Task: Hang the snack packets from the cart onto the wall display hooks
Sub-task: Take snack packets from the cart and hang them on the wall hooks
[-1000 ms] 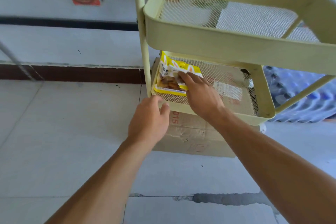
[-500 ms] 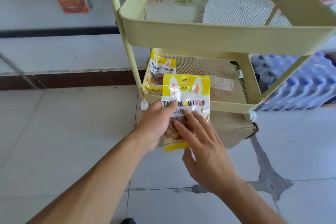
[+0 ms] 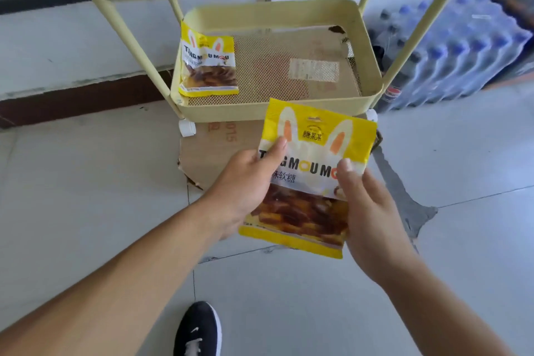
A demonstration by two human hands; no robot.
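- I have a yellow snack packet (image 3: pixel 313 170) held up in front of me, above the floor and just in front of the cart's lower tray.
- Its front shows white rabbit ears with orange centres, a small logo with Chinese characters under it, and big dark letters, partly covered by my thumbs, that I read as "T..G MOU MO". A line of Chinese characters runs below that, and a clear window shows brown candy pieces.
- My left hand (image 3: pixel 245 182) holds the packet's left edge, thumb laid over the first letters, fingers behind.
- My right hand (image 3: pixel 370 211) holds the right edge, thumb on the front by the last letter, fingers behind the packet.
- A second packet (image 3: pixel 208 65) of the same design, reading "TING MOU MOU", leans in the left end of the lower tray (image 3: pixel 277 108), its top against the tray wall.
- The cart (image 3: pixel 138 58) is pale yellow with mesh tray floors; a white printed label shows through the mesh, too blurred to read.
- Flattened cardboard (image 3: pixel 219 153) lies under the cart, printed with digits I read as "015".
- Shrink-wrapped bottles (image 3: pixel 462 52) with blue caps stand to the right.
- A black shoe (image 3: pixel 199 329) with a white mark stands on the tiled floor (image 3: pixel 86 182) below.
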